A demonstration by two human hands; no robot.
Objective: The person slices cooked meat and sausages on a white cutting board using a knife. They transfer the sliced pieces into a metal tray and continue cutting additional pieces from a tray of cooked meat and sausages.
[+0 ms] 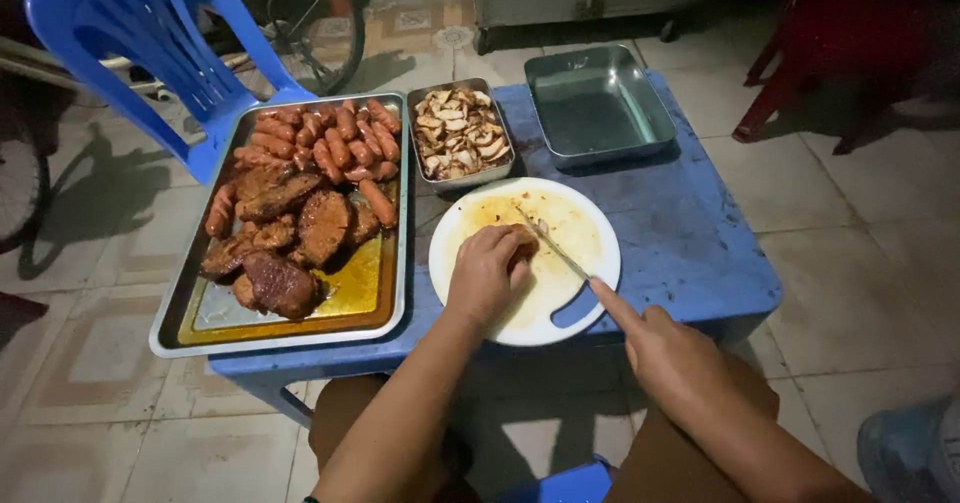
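A round white cutting board (580,225) lies on a low blue plastic table (700,253), smeared with yellow grease. My left hand (487,273) presses a piece of brown grilled meat (523,240) down on the board. My right hand (670,348) grips a knife (550,243) by the handle, index finger stretched along it, and the blade rests against the meat beside my left fingers.
A large metal tray (190,313) at the left holds grilled meat slabs (290,238) and several sausages (335,143). Behind the board stand a small metal pan of sliced meat (458,133) and an empty metal pan (598,108). A blue plastic chair (150,38) stands at back left.
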